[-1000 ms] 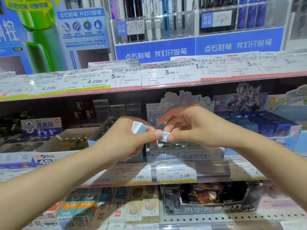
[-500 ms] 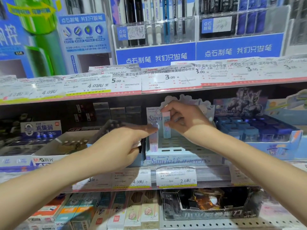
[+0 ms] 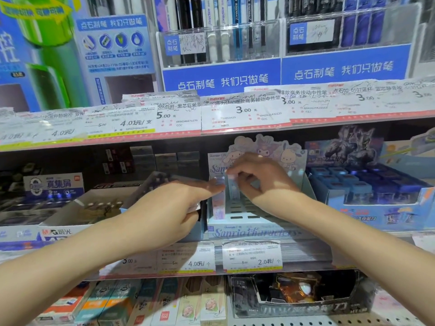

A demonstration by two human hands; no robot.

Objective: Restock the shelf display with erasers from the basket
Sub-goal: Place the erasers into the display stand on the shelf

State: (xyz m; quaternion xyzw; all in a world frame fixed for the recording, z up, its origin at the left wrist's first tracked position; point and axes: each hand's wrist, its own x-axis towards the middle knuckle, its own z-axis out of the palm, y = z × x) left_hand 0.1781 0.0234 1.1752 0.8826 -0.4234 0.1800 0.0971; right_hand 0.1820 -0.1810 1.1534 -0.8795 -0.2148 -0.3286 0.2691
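The right hand (image 3: 266, 182) reached into the pale blue cartoon-character display box (image 3: 249, 229) on the middle shelf, its thumb and fingertips pinched on the top of a slim upright eraser (image 3: 233, 189) that stood in the slotted tray of the box. Just left of that pinch, a second eraser (image 3: 218, 203) in pastel wrap stood upright at the tray's left wall, and the left hand (image 3: 169, 212) stretched its index finger to touch that one near its upper end. The other fingers of the left hand were curled against the palm over something small and white; what it was could not be told. Behind the right hand's grip rose the box's printed backing card (image 3: 270, 147), and below both hands ran the shelf edge with its price labels (image 3: 251, 257). To the right of the grip sat a dark blue display box (image 3: 376, 203), apart from the hands.
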